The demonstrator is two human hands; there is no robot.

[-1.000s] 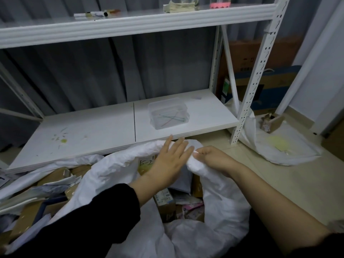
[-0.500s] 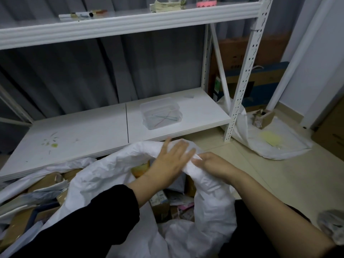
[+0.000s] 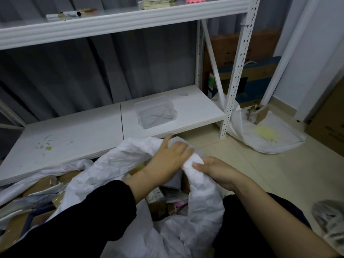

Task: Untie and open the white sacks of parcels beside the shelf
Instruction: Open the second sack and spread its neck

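Note:
A white sack [image 3: 115, 164] lies open in front of me on the floor, its mouth rolled back over cardboard parcels [image 3: 158, 200] inside. My left hand [image 3: 171, 157] grips the far part of the rolled rim, fingers curled over it. My right hand [image 3: 214, 170] grips the same rim just to the right, thumb on top. A second white sack [image 3: 270, 138] lies flat on the floor right of the shelf post, with a small brown box [image 3: 258, 113] on it.
The white metal shelf [image 3: 74, 135] stands right behind the sack, with a clear plastic box [image 3: 155, 111] on its lower board. More parcels and grey mailers [image 3: 37, 192] lie at the left. Cardboard boxes [image 3: 327, 118] stand at the right wall. A crumpled plastic bag [image 3: 331, 222] lies at the lower right.
My left hand's fingers, straight a second ago, have curled down over the sack's rim. Both hands have shifted slightly right along it, rolling the rim tighter.

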